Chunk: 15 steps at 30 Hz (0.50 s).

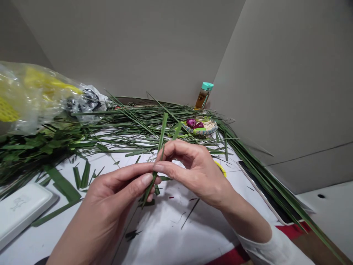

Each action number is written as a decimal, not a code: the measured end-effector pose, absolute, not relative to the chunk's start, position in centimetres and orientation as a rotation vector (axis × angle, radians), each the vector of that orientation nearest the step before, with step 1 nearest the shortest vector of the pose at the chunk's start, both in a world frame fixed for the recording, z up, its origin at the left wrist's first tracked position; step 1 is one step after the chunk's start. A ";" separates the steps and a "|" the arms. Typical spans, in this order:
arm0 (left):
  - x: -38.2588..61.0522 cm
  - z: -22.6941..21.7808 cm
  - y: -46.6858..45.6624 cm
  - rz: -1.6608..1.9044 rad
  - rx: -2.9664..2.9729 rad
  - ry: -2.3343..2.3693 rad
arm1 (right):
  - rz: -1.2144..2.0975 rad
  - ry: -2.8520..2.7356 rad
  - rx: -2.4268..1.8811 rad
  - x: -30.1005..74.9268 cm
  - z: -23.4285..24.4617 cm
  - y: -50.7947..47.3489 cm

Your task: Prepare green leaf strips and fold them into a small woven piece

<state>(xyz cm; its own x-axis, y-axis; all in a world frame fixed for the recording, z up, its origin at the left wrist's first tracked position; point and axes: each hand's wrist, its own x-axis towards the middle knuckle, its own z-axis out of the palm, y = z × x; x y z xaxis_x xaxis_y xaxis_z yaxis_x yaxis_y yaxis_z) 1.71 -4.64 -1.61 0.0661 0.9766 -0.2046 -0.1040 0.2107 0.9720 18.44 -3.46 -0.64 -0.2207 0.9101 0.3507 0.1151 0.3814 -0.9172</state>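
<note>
Between my hands, above the table's white cloth, is a narrow green leaf strip (163, 129) that points up and away. My left hand (129, 187) pinches its lower part between thumb and fingers, and a pointed end sticks out below. My right hand (190, 169) grips the strip just higher, with its thumb and index finger pressed together on it. A second leaf end (177, 131) shows behind the right fingers; whether it belongs to the same strip I cannot tell. Cut leaf pieces (82, 176) lie scattered left of my hands.
Long green leaves (138, 117) are heaped along the back. A small woven basket (211, 127) holds purple onions (191, 123). Behind it stands a bottle (204, 96) with a teal lid. At left are a plastic bag (41, 92) and a white box-shaped device (26, 209). A dark tablet (264, 195) lies right.
</note>
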 end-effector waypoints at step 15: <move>1.4 -1.8 -5.1 0.978 1.019 1.125 | 0.919 -1.640 -0.958 18.0 -0.7 -3.8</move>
<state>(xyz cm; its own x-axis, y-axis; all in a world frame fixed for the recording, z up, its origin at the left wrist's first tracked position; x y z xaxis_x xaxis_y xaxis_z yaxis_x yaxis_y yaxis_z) 1.36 -5.12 -1.78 0.1598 0.9602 -0.2292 -0.0933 0.2459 0.9648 17.99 -3.76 -0.66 -0.2017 0.9077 0.3679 0.1604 0.4011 -0.9019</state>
